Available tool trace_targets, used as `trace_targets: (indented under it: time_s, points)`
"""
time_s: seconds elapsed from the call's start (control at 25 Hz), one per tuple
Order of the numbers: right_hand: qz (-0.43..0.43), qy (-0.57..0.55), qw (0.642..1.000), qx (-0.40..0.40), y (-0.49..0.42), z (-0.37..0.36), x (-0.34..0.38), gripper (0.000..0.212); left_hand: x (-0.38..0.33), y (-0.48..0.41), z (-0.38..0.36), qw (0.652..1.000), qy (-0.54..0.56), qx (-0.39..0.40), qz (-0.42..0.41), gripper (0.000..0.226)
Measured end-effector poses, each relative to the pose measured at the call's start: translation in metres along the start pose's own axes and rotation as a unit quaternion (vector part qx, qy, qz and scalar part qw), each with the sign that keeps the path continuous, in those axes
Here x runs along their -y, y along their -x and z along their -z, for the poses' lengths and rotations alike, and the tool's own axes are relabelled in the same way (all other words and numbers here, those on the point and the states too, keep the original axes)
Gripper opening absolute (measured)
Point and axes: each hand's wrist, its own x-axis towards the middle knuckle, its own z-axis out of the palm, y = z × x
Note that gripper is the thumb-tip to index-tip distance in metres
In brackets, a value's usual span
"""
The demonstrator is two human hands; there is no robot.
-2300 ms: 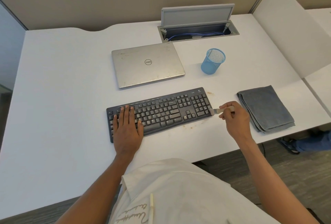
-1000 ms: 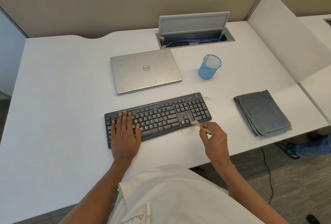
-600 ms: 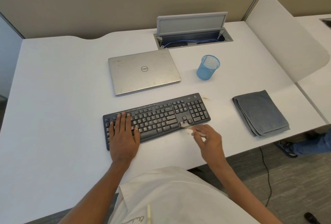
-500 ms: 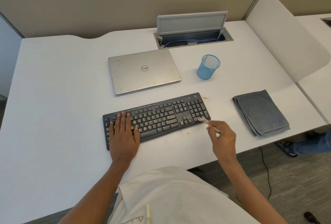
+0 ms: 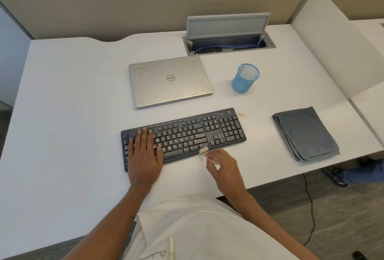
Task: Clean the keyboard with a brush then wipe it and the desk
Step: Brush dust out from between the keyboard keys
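Note:
A black keyboard [image 5: 199, 133] lies slightly angled on the white desk [image 5: 68, 114]. My left hand [image 5: 144, 155] rests flat on the keyboard's left end, fingers spread over the keys. My right hand [image 5: 223, 168] grips a small pale brush [image 5: 204, 150], blurred by motion, with its bristles on the keyboard's front edge right of the space bar. A folded grey cloth [image 5: 305, 134] lies on the desk to the right, apart from both hands. Brown crumbs [image 5: 242, 115] dot the desk by the keyboard's far right corner.
A closed silver laptop [image 5: 169, 81] lies behind the keyboard. To its right stands a blue mesh cup [image 5: 245, 78]. At the back, a cable hatch [image 5: 228, 40] stands with its lid up. A white divider panel [image 5: 332, 45] borders the desk's right side.
My right hand has swept the brush left along the keyboard's front edge, from the numpad end to right of the space bar. My left hand has stayed flat on the keys.

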Motion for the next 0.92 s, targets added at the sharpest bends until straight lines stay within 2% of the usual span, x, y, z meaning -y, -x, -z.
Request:
trace_targets:
  time_s: [0.12, 0.28, 0.36, 0.64, 0.8, 0.92]
  points:
    - [0.035, -0.024, 0.998, 0.050, 0.002, -0.009, 0.019, 0.015, 0.000, 0.000, 0.001, 1.000, 0.002, 0.001, -0.002, 0.061]
    - [-0.002, -0.001, 1.000, -0.020, -0.002, 0.009, 0.003, 0.014, -0.001, 0.000, 0.003, 1.000, 0.001, 0.004, 0.001, 0.061]
    - [-0.010, 0.029, 0.999, -0.023, -0.001, 0.007, 0.000, 0.013, -0.001, 0.000, 0.003, 1.000, 0.004, 0.006, 0.000, 0.061]
    - [0.087, 0.025, 0.987, 0.135, -0.005, -0.043, 0.043, 0.013, 0.003, -0.002, 0.005, 0.999, 0.018, 0.040, 0.000, 0.060]
    - [0.076, 0.010, 0.992, 0.095, -0.005, -0.030, 0.045, 0.013, 0.009, 0.001, 0.014, 0.996, 0.069, 0.058, -0.001, 0.059]
    - [0.053, 0.052, 0.993, 0.091, -0.003, -0.026, 0.037, 0.010, 0.022, 0.012, 0.025, 0.996, 0.073, 0.051, 0.008, 0.058]
